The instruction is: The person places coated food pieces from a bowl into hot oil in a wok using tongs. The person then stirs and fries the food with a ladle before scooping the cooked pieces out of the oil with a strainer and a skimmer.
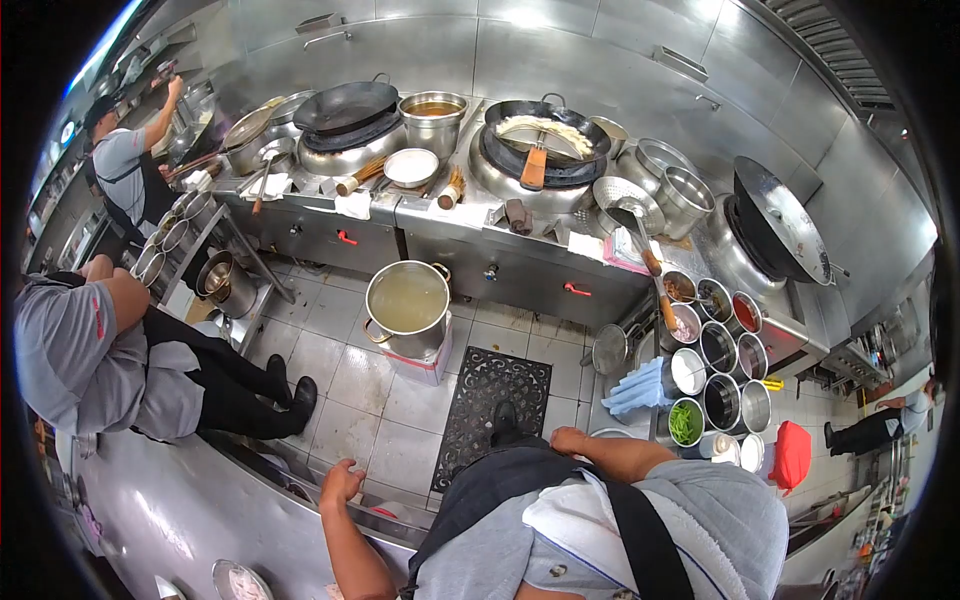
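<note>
Okay, so what are the hands doing in the head view?

> Left hand (342, 482) is out to the side, fingers partly spread and nothing in it. Right hand (570, 441) is loosely curled just beside the black apron (490, 480); can't tell if it's gripping anything.

And the stuff around them?

> Closest big item ahead is a large pot (408, 298), upright on a low stand (418, 368), with cloudy yellowish liquid inside. Neither hand touches it. The patterned black mat (492, 410) is on the floor, to the pot's right and nearer the wearer. Off past the right hand there's a blue cloth (636, 388) beside a cluster of round containers, one with chopped greens (686, 422).

Anything on the stove side?

> Yeah, the middle wok (497, 112) sits on the steel counter (470, 215), pale food (565, 135) inside, probably something eggy, and an orange-brown handle (534, 168) over its near rim.
</note>
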Motion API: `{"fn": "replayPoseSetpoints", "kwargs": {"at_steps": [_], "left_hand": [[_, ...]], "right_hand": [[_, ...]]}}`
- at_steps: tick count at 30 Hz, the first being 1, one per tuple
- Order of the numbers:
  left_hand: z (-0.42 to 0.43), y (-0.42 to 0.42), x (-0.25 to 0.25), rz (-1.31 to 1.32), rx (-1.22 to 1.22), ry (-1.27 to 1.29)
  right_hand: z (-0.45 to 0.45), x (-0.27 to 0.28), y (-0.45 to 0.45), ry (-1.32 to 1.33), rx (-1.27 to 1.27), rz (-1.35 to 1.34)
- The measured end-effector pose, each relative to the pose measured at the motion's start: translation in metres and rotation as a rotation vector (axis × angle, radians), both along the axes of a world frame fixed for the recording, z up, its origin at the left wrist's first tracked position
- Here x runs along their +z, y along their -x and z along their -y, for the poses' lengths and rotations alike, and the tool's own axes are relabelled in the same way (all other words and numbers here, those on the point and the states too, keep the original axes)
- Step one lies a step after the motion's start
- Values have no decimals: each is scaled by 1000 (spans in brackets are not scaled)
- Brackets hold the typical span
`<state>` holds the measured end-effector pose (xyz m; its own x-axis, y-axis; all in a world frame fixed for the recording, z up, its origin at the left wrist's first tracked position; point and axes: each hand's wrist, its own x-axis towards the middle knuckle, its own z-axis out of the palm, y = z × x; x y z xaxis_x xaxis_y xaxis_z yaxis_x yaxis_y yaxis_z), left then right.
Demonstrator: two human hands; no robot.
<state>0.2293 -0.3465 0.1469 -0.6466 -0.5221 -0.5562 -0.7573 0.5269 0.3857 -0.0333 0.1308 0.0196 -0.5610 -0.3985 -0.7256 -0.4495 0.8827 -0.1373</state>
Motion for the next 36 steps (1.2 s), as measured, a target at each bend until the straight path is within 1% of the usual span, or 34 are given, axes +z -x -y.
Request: {"fn": "replayPoseSetpoints", "kwargs": {"at_steps": [2,8,10,11,14,17,19,26,29,31,34,36], "left_hand": [[0,0,-1,4,0,-3],[0,0,0,4,12,-10],[0,-1,-1,-5,13,-5],[0,-1,-1,-6,14,-2],[0,0,-1,-5,19,1],[0,0,0,-2,28,-3],[0,0,2,-2,34,-4],[0,0,0,-20,31,2],[1,-1,-2,-23,28,3],[1,-1,-1,-28,25,4],[3,-3,-6,-30,28,-3],[2,-2,-3,-22,25,-1]], "right_hand": [[-1,-2,2,12,25,21],[1,0,1,9,-70,46],[-1,-2,1,38,6,7],[-3,-6,2,53,44,-12],[-11,-33,6,91,35,-6],[3,3,0,-2,-149,80],[6,13,-1,-9,-170,84],[-5,-26,4,0,-116,70],[1,-4,0,-10,-108,35],[-1,-16,3,-18,-98,45],[-3,-19,3,-7,-121,72],[0,-7,0,16,-132,72]]}}
